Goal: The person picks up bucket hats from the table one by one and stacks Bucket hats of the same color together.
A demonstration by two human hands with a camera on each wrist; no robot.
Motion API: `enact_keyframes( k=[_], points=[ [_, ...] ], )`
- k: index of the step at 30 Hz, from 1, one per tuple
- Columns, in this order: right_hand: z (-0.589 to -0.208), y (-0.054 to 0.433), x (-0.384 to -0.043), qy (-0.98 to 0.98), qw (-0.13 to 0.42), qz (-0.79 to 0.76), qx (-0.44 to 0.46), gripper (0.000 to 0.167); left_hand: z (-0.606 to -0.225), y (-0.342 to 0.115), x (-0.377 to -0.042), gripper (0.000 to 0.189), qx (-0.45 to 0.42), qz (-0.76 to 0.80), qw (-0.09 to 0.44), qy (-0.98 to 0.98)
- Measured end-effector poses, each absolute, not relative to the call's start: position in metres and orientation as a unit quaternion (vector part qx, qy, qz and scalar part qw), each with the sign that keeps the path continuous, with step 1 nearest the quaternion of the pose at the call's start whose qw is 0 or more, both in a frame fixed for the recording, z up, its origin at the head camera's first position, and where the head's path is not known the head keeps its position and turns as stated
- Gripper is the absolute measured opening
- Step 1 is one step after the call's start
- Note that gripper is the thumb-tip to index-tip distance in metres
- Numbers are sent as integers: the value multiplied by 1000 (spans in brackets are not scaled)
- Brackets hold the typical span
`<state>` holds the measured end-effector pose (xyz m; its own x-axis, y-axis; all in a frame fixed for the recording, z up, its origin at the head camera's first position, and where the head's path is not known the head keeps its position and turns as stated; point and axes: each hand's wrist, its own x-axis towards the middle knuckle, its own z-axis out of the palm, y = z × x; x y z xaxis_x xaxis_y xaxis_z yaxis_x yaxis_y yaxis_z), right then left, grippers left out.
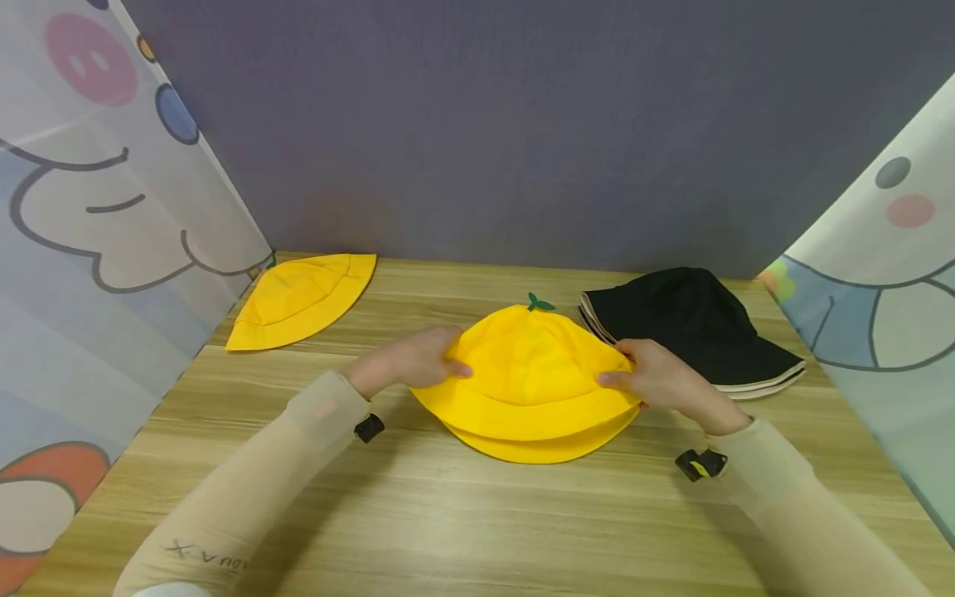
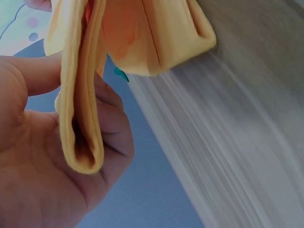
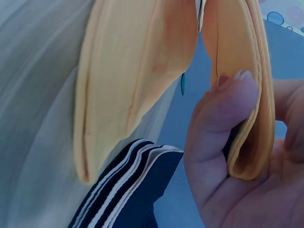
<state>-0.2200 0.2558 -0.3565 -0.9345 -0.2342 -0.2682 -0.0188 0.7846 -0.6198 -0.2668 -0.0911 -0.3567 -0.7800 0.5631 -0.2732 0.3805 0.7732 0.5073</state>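
In the head view, a yellow bucket hat (image 1: 522, 356) with a green sprout on top is held flattened over the table. My left hand (image 1: 421, 356) pinches its left side, thumb on the near face. At the right side, my right hand (image 1: 660, 377) grips it the same way. Both wrist views show the doubled brim edge between thumb and fingers of the left hand (image 2: 61, 142) and the right hand (image 3: 232, 147). Beneath, a second yellow hat (image 3: 118, 80) lies close to the table, mostly hidden in the head view except its lower brim (image 1: 537, 452).
Another yellow hat (image 1: 298, 298) lies folded flat at the back left of the wooden table (image 1: 448, 531). Black bucket hats (image 1: 679, 323) with pale brim edges are stacked at the back right, close by my right hand. A grey panel (image 1: 477, 133) stands behind, with printed sheets at both sides.
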Motion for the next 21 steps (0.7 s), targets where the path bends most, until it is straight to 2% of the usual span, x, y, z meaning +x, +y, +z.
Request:
enact_keyframes(
  k=[13,21],
  points=[
    [-369,268,-219,919,200,-332,-70,37,-368,-76,-262,56,270,226,210,912],
    [-382,270,-222,921,202,-319,-93,30,-375,-76,-261,68,261,237,238,905]
  ],
)
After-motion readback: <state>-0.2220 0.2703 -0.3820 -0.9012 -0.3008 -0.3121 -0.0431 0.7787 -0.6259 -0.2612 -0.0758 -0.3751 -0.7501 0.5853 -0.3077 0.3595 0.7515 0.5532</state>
